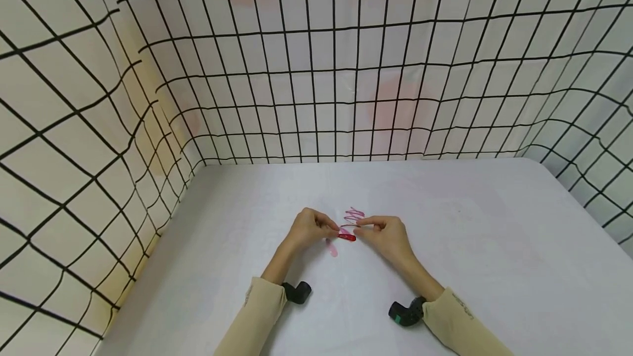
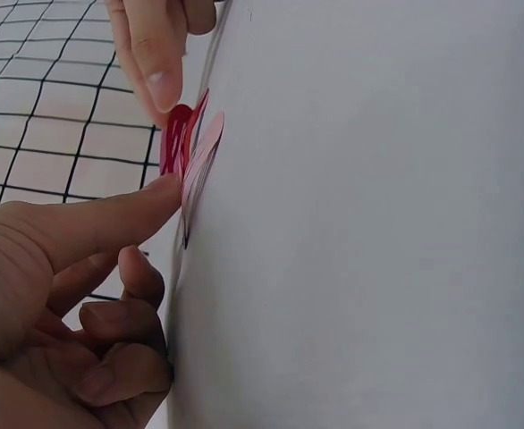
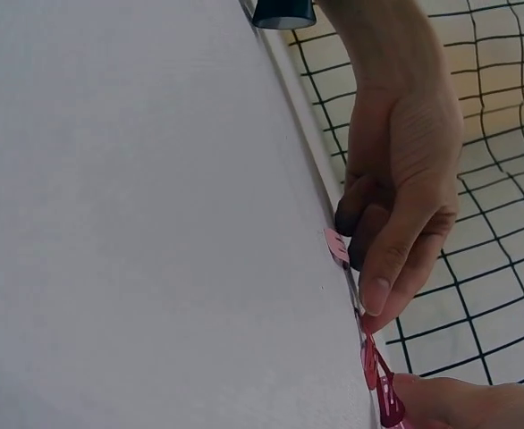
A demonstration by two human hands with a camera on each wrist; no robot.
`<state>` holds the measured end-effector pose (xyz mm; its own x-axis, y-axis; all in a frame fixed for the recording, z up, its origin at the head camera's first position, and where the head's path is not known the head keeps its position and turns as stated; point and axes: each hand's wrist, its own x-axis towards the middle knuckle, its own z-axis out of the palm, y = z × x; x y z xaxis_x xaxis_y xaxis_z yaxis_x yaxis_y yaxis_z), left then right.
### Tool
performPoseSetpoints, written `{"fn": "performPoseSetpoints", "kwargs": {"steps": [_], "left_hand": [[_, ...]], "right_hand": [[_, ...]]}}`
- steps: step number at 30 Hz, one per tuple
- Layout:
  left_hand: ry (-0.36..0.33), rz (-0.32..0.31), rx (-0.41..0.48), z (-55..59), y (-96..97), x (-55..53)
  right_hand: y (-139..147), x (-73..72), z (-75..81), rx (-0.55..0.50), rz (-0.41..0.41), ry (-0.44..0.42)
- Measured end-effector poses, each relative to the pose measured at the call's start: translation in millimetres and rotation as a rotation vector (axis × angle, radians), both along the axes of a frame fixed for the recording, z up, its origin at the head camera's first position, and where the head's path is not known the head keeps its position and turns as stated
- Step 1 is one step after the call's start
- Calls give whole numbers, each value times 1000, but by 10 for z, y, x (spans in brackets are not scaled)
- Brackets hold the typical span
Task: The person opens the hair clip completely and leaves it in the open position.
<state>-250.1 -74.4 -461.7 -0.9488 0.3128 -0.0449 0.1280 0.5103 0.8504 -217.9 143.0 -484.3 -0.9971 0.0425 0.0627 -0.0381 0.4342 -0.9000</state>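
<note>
Both hands meet over the white table around small snap hair clips. My left hand (image 1: pixel 307 228) pinches one end of a red hair clip (image 1: pixel 347 237), which points toward the right hand. Thumb and finger of my right hand (image 1: pixel 387 235) pinch a darker magenta hair clip (image 3: pixel 390 402), close beside the red one. A pale pink hair clip (image 2: pixel 207 147) shows just past the left fingertips in the left wrist view. Another pink clip (image 1: pixel 332 249) lies on the table near the left hand. The fingers partly hide where the clips touch.
Beyond the hands lie several pink clips (image 1: pixel 354 214) in a zigzag row. The white table (image 1: pixel 445 196) is bordered by black wire grid (image 1: pixel 336 81) at the back and both sides. Black wrist devices (image 1: pixel 298 293) sit by the sleeves.
</note>
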Motion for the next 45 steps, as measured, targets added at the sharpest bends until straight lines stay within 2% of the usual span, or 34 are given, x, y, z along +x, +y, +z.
{"fn": "performPoseSetpoints", "kwargs": {"steps": [5, 13, 16, 23, 29, 40, 45], "left_hand": [[-9, -12, 8, 5, -36, 53], [5, -37, 18, -8, -33, 60], [5, -41, 22, -6, -27, 56], [-6, -31, 12, 16, -13, 63], [12, -38, -12, 15, -6, 84], [43, -72, -4, 1, 30, 96], [88, -65, 5, -5, 56, 98]], "right_hand": [[-24, 49, -5, 13, 26, 38], [-23, 71, -42, 0, -22, 91], [-23, 71, -39, -2, -11, 81], [-41, 82, -13, 92, 87, 49], [-41, 90, 2, 121, 110, 32], [92, 79, -21, 39, 218, -21], [123, 83, 7, 20, 224, -24]]}}
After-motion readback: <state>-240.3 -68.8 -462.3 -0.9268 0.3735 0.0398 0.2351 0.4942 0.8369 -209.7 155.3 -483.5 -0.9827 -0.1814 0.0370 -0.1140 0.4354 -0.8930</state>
